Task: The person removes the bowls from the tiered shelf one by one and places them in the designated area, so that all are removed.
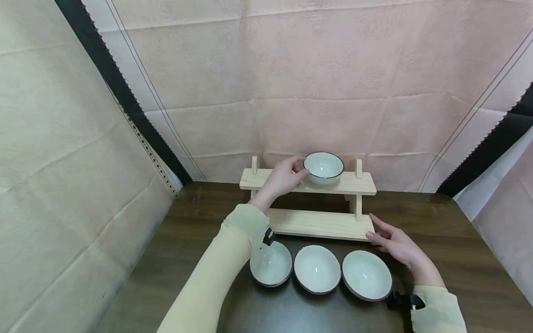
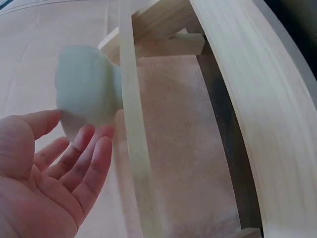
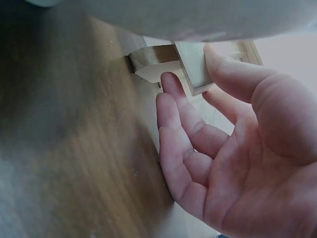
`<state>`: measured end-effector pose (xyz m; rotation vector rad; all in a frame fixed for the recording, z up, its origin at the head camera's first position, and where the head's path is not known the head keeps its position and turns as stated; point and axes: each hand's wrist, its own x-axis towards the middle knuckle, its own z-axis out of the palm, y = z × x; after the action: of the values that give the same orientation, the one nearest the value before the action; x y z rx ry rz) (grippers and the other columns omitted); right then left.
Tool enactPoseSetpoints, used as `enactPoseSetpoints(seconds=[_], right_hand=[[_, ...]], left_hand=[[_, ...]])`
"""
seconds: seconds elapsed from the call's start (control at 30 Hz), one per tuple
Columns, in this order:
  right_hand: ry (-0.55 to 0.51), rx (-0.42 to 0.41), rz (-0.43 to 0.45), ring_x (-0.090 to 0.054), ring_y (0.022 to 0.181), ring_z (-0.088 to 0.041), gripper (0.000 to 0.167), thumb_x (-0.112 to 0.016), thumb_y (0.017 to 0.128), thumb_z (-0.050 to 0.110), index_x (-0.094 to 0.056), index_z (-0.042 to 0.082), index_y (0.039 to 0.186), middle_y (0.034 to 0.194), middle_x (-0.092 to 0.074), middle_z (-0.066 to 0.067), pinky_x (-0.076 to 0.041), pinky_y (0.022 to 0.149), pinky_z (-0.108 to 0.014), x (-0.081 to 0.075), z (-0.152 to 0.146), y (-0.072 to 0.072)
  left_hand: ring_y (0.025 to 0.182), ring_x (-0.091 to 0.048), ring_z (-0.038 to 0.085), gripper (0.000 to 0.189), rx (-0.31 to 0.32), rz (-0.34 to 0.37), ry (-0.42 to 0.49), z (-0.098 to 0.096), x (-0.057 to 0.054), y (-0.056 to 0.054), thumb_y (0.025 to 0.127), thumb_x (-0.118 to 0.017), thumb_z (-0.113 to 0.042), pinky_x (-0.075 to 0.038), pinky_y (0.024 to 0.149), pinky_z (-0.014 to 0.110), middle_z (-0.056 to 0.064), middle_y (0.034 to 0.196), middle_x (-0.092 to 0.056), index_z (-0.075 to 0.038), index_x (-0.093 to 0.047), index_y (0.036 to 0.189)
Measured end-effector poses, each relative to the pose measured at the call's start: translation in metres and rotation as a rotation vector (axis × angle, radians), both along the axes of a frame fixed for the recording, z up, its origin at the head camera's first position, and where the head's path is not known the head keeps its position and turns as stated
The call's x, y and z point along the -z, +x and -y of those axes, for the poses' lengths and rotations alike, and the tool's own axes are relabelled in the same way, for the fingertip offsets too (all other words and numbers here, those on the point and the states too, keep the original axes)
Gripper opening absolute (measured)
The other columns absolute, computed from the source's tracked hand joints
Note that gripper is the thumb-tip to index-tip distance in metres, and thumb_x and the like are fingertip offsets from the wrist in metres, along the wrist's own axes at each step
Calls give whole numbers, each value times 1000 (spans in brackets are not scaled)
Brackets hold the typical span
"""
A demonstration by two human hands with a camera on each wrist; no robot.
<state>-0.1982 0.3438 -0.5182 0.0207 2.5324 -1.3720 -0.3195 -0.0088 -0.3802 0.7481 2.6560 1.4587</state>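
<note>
A white bowl with a dark rim [image 1: 324, 165] sits upright on the upper board of a small two-tier wooden shelf [image 1: 320, 224]. My left hand [image 1: 285, 178] is at the bowl's left side, thumb and fingers spread. Seen from the left wrist, that hand [image 2: 59, 173] has its thumb tip against the bowl [image 2: 86, 84], the other fingertips close by its side. Down at the right end of the lower board, my right hand [image 1: 395, 245] grips the shelf. The right wrist view shows the thumb of this hand [image 3: 223, 144] on the board [image 3: 193, 64].
In front of the shelf, white bowls stand in a row: left [image 1: 271, 264], middle [image 1: 317, 270], right [image 1: 366, 276]. The left sleeve passes over the left one's edge. The dark wooden table [image 1: 183, 259] backs onto a pale cloth [image 1: 325, 83].
</note>
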Motion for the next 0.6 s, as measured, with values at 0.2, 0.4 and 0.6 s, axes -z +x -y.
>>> enactPoseSetpoints(seconds=[0.2,0.4,0.6], right_hand=[[9,0,-4,-71,116,-38,86,-66,106,46,-21,12,171,128,-70,-26,-61,95,-51,0,-1,-2],[-11,-13,-27,-71,116,-38,83,-65,108,41,-21,10,171,127,-70,-25,-62,94,-51,1,-3,-1],[-14,-18,-34,-72,116,-37,82,-65,108,40,-21,9,171,126,-71,-25,-62,94,-52,2,-1,0]], left_hand=[[85,-74,34,53,-22,43,-3,0,-5,-9,108,-66,-23,-54,62,27,17,96,-69,-7,-52,156],[72,-66,28,46,6,60,-28,-6,-9,-12,108,-66,-29,-51,58,28,13,88,-65,-8,-58,149],[66,-65,26,47,2,60,-23,-13,-8,-11,107,-67,-24,-53,58,28,9,81,-63,-5,-57,148]])
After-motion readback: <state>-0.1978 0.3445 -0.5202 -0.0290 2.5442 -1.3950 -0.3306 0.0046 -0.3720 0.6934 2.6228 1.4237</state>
